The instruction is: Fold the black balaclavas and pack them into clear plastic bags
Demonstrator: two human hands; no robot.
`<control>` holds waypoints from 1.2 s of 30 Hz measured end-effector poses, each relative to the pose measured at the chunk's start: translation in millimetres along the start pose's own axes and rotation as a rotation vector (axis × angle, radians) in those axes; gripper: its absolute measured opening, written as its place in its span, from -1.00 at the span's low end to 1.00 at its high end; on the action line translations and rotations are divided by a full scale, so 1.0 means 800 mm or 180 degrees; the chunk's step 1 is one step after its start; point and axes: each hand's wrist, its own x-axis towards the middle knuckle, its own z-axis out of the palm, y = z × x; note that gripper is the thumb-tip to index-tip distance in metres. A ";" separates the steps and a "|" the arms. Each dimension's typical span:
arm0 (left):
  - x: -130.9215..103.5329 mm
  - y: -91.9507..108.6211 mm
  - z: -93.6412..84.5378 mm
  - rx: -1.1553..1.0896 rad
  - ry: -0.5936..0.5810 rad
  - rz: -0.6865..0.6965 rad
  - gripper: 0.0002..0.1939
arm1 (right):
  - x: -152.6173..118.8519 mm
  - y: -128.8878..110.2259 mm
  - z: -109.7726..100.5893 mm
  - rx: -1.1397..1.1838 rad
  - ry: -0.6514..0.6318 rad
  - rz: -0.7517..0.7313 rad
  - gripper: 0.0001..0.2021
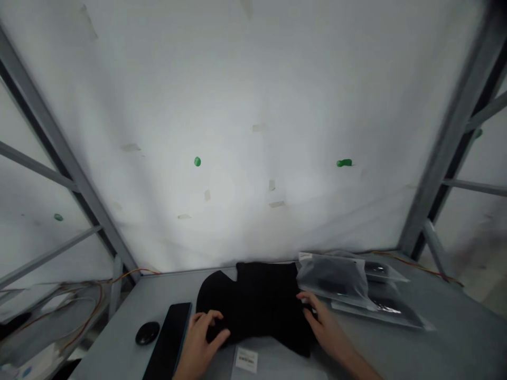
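A black piece of cloth (265,301), perhaps a garment, lies spread on the grey table with its outline uneven. My left hand (200,340) rests at its lower left edge, thumb and fingers apart and bent over the fabric. At the right edge is my right hand (322,324), its thumb and forefinger spread and touching the cloth. Partly beneath the lower edge lies a clear plastic bag (277,361) with a white barcode label (246,360).
Clear bags (336,279) holding dark items are stacked at the right. Left of my left hand lie a dark phone-like slab (168,340) and a round black object (147,333), maybe a mouse. A white sheet (237,105) hangs behind, between metal posts (443,142).
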 end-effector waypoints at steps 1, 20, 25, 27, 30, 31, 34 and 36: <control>0.000 -0.002 0.000 0.0061 -0.0060 0.0118 -0.63 | 0.000 0.002 0.001 -0.0131 -0.0005 -0.0032 -0.73; 0.137 0.039 0.031 0.1138 -0.0354 0.0619 -0.67 | 0.130 -0.021 0.010 -0.2070 -0.0642 -0.0814 -0.61; 0.198 0.037 0.072 0.1167 -0.0477 0.0669 -0.72 | 0.161 -0.001 0.015 -0.2103 -0.0740 -0.0774 -0.52; 0.201 0.038 0.069 0.1153 -0.0451 0.0716 -0.82 | 0.159 0.000 0.007 -0.2040 -0.0755 -0.0853 -0.58; 0.183 0.046 0.047 0.1089 -0.0353 0.0852 -0.83 | 0.144 -0.007 -0.014 -0.1900 -0.0775 -0.1000 -0.70; 0.171 0.050 0.038 0.1068 -0.0318 0.0908 -0.81 | 0.135 -0.011 -0.021 -0.1835 -0.0783 -0.1072 -0.74; 0.127 0.060 0.017 0.1011 -0.0310 0.1150 -0.76 | 0.104 -0.022 -0.038 -0.1677 -0.0864 -0.1375 -0.80; 0.100 0.064 0.011 0.0937 -0.0455 0.1244 -0.77 | 0.084 -0.029 -0.046 -0.1689 -0.0955 -0.1538 -0.82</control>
